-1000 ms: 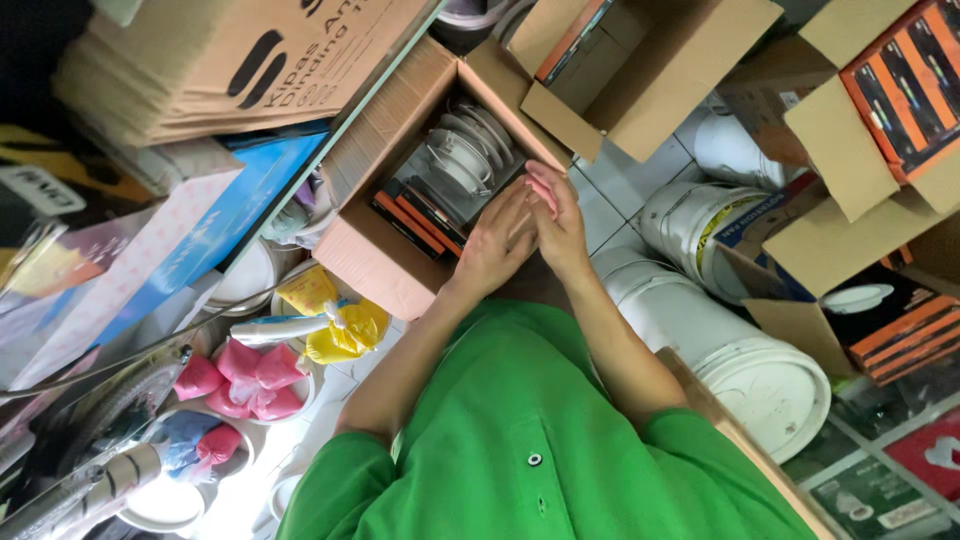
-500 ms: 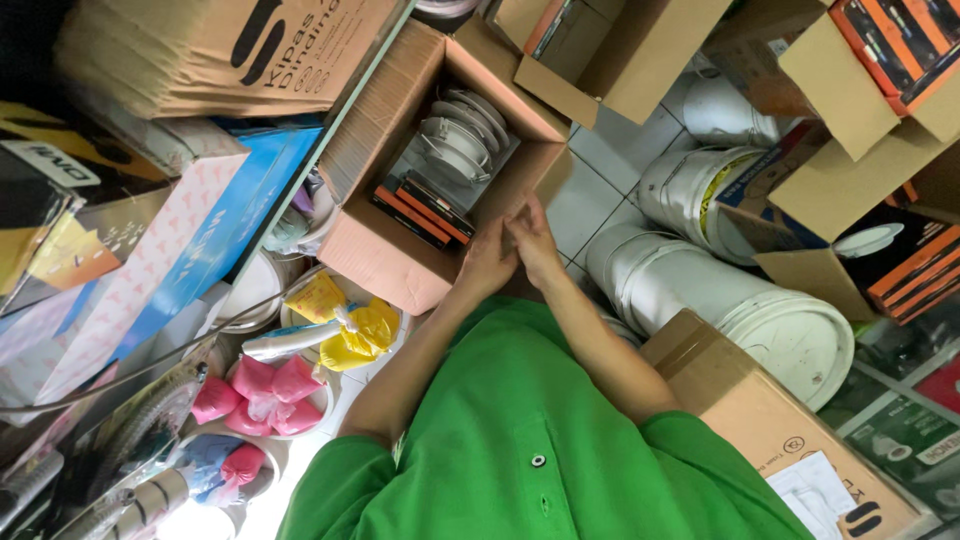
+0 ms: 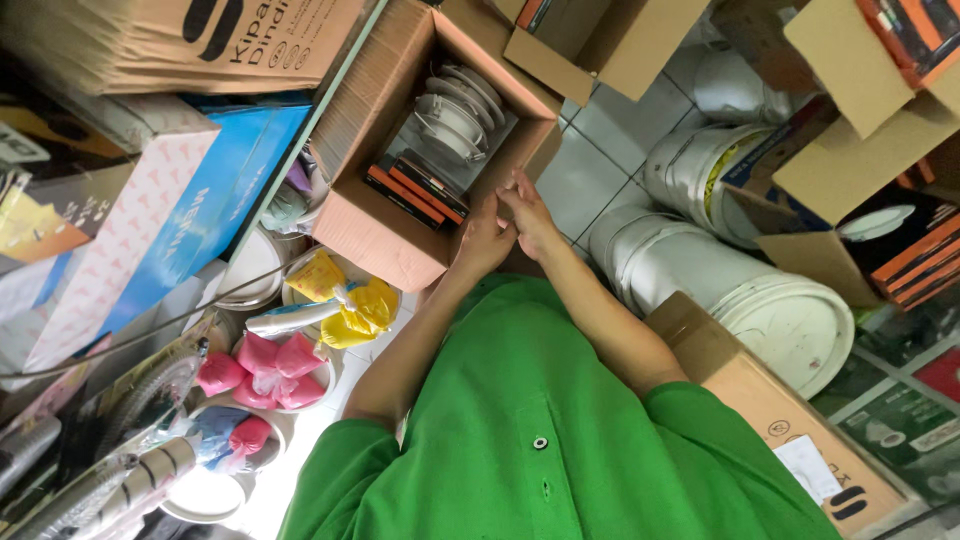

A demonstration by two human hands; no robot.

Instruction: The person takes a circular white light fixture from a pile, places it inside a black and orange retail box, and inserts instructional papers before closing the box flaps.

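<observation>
While both hands meet at the box's near edge, the left hand and right hand grip its flap, beside white discs.

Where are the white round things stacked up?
In the head view, the white round things stand inside the open cardboard box, top centre, just beyond both hands, above the orange-and-black packs.

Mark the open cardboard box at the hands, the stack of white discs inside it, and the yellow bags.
open cardboard box (image 3: 375, 228): head view, on its bare outer side wall.
white discs (image 3: 455, 115): head view, middle of the stack inside the box.
yellow bags (image 3: 362, 310): head view, on the larger bag's front.
</observation>
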